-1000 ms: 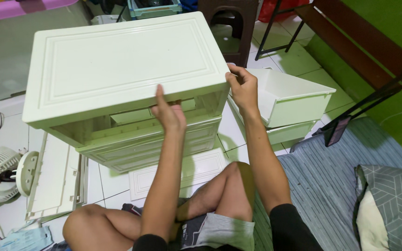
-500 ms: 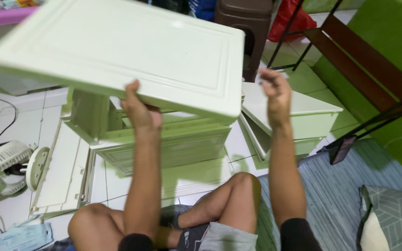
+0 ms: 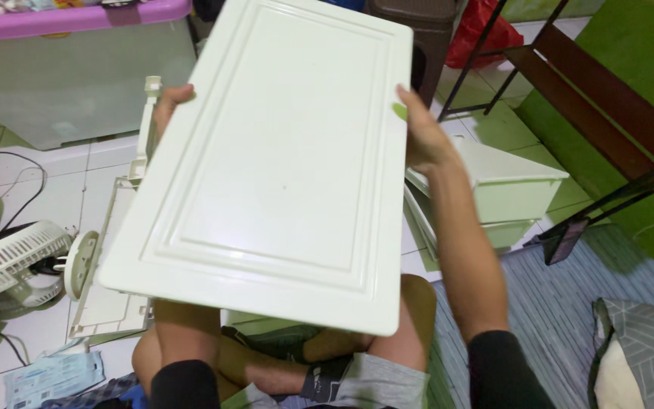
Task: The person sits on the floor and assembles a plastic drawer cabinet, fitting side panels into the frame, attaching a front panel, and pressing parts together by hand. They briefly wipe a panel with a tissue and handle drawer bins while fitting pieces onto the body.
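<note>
Head view: cream rectangular plastic panel (image 3: 274,163) held aloft over lap, long axis running away from body. Left hand (image 3: 166,106) gripping far-left edge, fingers probably curled behind; right hand (image 3: 421,132) clasping right edge.

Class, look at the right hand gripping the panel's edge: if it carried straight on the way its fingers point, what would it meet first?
Probably the brown plastic stool beyond the white panel; the right hand points up-frame towards it, though depth is unclear.

Soft, even indoor light, faint floor shadows, perhaps slight blur at the edges.
</note>
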